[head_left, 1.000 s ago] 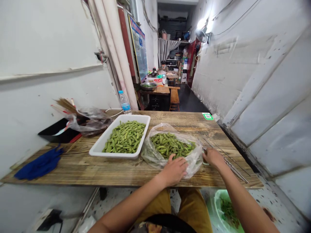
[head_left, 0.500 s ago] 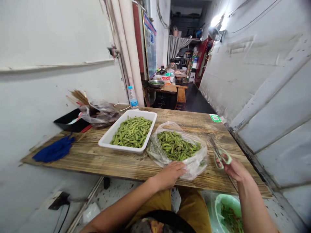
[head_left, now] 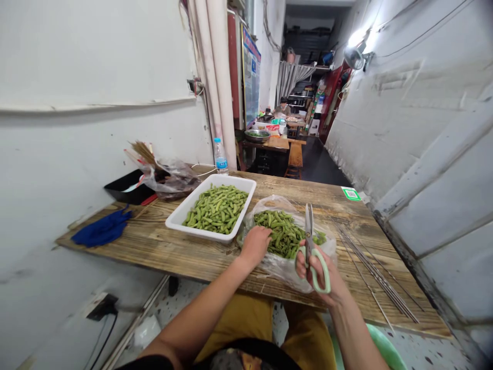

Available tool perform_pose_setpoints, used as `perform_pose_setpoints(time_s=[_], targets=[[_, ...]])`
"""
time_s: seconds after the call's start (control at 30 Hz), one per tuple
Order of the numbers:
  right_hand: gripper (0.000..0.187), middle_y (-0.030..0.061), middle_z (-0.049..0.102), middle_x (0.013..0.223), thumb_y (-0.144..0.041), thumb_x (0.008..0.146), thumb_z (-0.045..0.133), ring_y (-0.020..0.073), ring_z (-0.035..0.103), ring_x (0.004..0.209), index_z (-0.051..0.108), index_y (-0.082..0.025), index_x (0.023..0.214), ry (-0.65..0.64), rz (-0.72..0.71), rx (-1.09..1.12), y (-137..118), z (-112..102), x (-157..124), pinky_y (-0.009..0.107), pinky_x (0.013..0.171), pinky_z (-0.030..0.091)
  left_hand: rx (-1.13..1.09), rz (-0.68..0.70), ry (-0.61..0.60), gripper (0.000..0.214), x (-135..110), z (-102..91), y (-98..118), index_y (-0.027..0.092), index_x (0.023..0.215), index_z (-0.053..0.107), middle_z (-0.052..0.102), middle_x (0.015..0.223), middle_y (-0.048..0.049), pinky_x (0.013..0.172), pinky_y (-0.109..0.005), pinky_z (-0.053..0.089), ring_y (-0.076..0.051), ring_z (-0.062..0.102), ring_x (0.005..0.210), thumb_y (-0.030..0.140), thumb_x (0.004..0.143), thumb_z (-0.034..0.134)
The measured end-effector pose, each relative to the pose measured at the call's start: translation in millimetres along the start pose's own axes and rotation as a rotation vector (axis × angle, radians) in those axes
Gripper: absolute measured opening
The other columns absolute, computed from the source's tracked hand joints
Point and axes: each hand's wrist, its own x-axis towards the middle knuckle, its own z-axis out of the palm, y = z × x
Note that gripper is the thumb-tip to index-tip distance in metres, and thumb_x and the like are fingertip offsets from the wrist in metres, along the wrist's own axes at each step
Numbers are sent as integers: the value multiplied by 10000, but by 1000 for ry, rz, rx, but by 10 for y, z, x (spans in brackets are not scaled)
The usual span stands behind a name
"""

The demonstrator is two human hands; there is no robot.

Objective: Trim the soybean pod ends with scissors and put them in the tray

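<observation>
My right hand grips a pair of scissors with pale green handles, blades pointing up and slightly parted, in front of a clear plastic bag. Green edamame pods fill the bag's open mouth. At its left side, my left hand reaches onto the pods with fingers bent together; the fingertips are hidden, so what they hold does not show. Beside the bag, to the left, stands a white tray filled with more pods.
Several thin metal skewers lie at the table's right. Leftward are a blue cloth, a black box, a plastic bag of sticks and a water bottle. Below the right edge sits a green tub. A person sits far back.
My right hand has brought the scissors left from the table's right side and turned them upright before the bag. My left hand has moved from the bag's front edge onto the pods.
</observation>
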Motion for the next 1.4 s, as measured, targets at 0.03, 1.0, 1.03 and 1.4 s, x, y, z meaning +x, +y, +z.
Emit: perform_pose_setpoints(time_s=[0.03, 1.0, 1.03, 1.4], targets=[[401, -30, 504, 686, -440, 701, 709, 100, 451, 533, 545, -233, 1002, 8, 8, -25, 4, -17, 82, 234, 483, 371, -23, 7, 7, 241, -8, 5, -13, 150, 1033, 650, 660, 963, -94, 873, -335, 434, -207, 564, 944, 164, 829, 523], [439, 14, 649, 680, -452, 657, 714, 177, 565, 644, 695, -141, 965, 181, -3, -931, 191, -118, -90, 271, 592, 443, -1185, -434, -136, 235, -78, -208, 241, 117, 700, 674, 550, 565, 25, 467, -194, 284, -50, 382, 477, 344, 637, 684], [440, 2, 624, 624, -462, 650, 717, 163, 546, 593, 696, -142, 951, 190, 1, -898, 203, -105, -94, 260, 544, 427, -1240, -456, -136, 253, -74, -204, 251, 114, 713, 668, 530, 556, 33, 452, -191, 262, -41, 358, 461, 345, 618, 707], [448, -100, 408, 445, -579, 659, 674, 46, 320, 289, 541, -187, 829, 291, 104, -421, 567, 74, -149, 171, 256, 269, -1836, -637, 188, 404, -122, 55, 592, 105, 647, 588, 507, 546, 44, 459, -161, 313, -31, 428, 489, 342, 441, 841]])
